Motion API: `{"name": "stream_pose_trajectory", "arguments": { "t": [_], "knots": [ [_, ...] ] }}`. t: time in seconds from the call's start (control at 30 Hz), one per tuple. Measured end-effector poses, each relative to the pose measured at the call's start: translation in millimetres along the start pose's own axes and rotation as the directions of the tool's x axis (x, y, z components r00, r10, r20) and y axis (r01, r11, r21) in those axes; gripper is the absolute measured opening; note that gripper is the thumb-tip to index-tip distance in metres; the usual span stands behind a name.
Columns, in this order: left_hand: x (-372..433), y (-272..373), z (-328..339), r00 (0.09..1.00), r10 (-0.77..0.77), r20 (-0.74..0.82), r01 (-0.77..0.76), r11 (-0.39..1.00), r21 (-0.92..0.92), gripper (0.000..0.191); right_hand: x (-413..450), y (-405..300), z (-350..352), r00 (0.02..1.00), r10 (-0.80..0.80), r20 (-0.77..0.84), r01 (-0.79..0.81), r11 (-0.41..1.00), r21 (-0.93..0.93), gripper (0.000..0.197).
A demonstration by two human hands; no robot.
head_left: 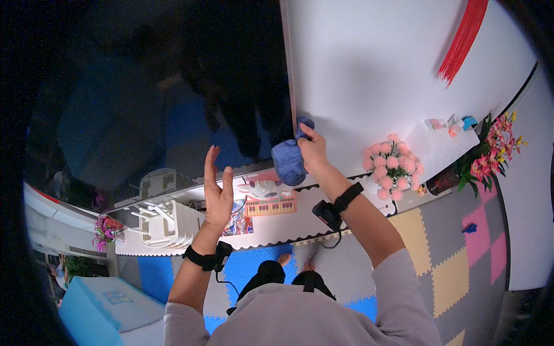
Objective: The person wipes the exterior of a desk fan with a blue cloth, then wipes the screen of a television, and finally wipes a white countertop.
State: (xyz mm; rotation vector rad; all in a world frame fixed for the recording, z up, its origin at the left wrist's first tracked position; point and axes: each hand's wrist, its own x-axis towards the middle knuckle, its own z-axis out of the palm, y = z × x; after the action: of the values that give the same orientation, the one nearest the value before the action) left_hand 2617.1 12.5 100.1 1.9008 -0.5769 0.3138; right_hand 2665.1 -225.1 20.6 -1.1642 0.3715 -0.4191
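A blue cloth [289,163] is pinched in my right hand [314,149], at the lower right corner of a large dark television screen [173,95]. Part of the cloth hangs below my fingers over the corner, and another fold shows above them against the white wall [368,65]. My left hand [218,190] is raised in front of the screen's lower edge, fingers up and thumb apart, holding nothing. Whether it touches the screen cannot be told. Each wrist wears a black strap with a small device.
Below the screen, a narrow white shelf [277,229] holds stacked white plastic stools [166,225], a toy keyboard [272,205] and pink pompom flowers [391,164]. A red tassel [463,43] hangs at upper right. Foam mats [450,285] cover the floor; a light-blue play tent [108,302] stands lower left.
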Motion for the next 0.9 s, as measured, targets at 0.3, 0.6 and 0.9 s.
{"name": "stream_pose_trajectory", "arguments": {
  "t": [0.3, 0.6, 0.9],
  "knots": [
    [39.8, 46.3, -18.1, 0.957, 0.291, -0.016, -0.290, 0.957, 0.009, 0.053, -46.7, -206.8, 62.9, 0.960, -0.241, 0.143, 0.228, 0.968, 0.105, 0.050],
    [73.3, 76.9, -56.7, 0.867, 0.499, -0.011, -0.498, 0.866, 0.042, 0.053, -79.8, -373.3, 120.7, 0.885, -0.410, 0.219, 0.418, 0.908, 0.010, 0.052],
    [94.1, 75.3, -64.6, 0.810, 0.584, -0.050, -0.582, 0.811, 0.060, 0.055, -87.5, -455.6, 159.2, 0.291, -0.942, 0.169, 0.954, 0.274, -0.119, 0.045]
  ]
}}
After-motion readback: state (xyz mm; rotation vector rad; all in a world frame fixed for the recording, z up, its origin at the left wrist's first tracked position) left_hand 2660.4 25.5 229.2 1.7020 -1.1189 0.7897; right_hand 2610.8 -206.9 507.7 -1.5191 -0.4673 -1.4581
